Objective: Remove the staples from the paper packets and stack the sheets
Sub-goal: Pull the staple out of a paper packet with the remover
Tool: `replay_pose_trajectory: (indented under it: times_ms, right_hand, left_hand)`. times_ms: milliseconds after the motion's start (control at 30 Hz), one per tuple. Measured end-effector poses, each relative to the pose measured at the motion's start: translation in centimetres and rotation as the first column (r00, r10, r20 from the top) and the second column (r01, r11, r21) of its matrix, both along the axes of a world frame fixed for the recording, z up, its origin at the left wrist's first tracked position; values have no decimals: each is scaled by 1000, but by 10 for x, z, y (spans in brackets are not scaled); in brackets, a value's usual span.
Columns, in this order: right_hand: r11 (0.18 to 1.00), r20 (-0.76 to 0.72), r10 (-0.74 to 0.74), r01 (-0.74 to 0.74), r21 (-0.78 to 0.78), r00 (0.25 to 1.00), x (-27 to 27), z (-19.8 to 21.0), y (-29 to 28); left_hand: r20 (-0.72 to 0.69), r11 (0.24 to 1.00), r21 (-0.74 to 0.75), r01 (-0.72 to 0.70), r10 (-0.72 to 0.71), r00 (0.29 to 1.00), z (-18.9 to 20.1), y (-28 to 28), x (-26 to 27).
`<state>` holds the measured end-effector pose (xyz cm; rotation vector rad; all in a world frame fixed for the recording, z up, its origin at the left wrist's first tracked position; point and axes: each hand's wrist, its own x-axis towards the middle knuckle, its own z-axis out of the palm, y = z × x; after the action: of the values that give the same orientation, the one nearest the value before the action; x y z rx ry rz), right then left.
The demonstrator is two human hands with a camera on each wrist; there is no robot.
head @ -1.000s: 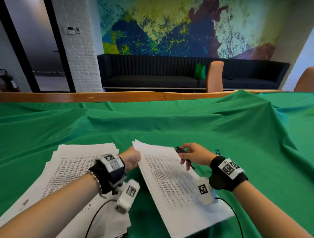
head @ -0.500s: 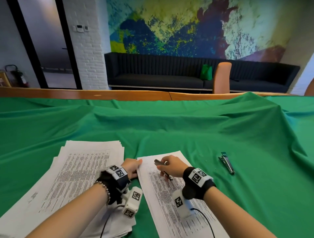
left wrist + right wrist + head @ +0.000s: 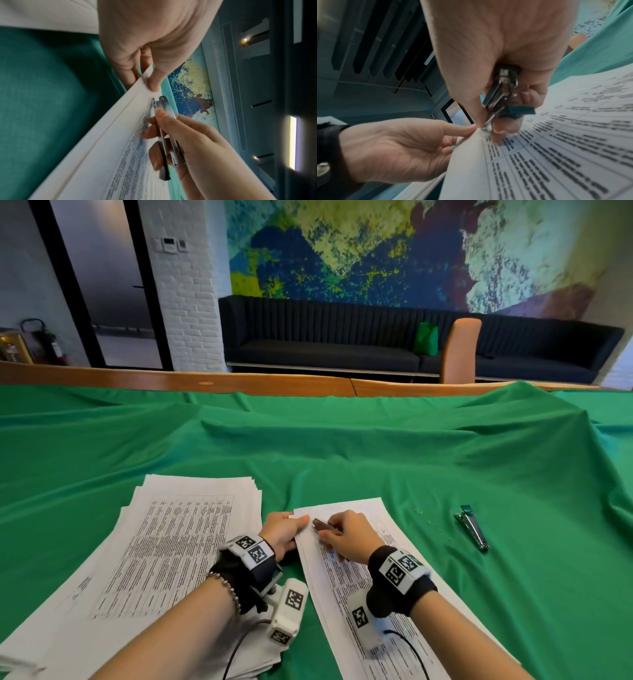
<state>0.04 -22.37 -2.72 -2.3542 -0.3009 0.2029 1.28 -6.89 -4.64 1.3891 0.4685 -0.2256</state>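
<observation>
A: What's the biggest thing in front of the person?
B: A green cloth (image 3: 342,446), rumpled into folds, covering the whole surface. A dark sofa (image 3: 342,350) stands against the far wall under a bright mural.

A: And on the cloth?
B: At the near left, a broad loose stack of printed sheets (image 3: 164,542), its edges fanned. Just to its right lies a paper packet (image 3: 394,611) running from the near edge toward the middle, its far left corner raised off the cloth.

A: Who holds that corner?
B: The left hand (image 3: 279,530). Its fingers (image 3: 155,81) pinch the packet's corner, thumb on top and the other fingers beneath, as the left wrist view shows.

A: The right hand?
B: The right hand (image 3: 346,534) rests on the packet, touching the printed page. Its fingers (image 3: 477,108) are curled round a metal staple remover (image 3: 163,121) with a dark handle, and the tool's thin tip sits on the paper right beside the left thumb. Whether it has caught a staple I cannot tell.

A: Anything smaller?
B: A second metal staple remover (image 3: 472,527) with a teal end lies on the cloth well to the right of the packet. Between them a few tiny specks (image 3: 428,518) are scattered, too small to identify.
</observation>
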Motion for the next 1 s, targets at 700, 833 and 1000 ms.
replay_pose_trajectory:
  times_ms: [700, 833, 1000]
  right_hand:
    - [992, 120, 16, 0, -128, 993, -16, 13, 7]
    - [1000, -16, 4, -4, 31, 1000, -23, 7, 6]
    - [979, 159, 75, -42, -202, 984, -25, 5, 10]
  left_hand:
    - [148, 974, 186, -133, 106, 983, 3, -8, -21]
    - [118, 974, 192, -117, 95, 988, -6, -3, -22]
    - [74, 982, 138, -127, 117, 990, 3, -3, -29]
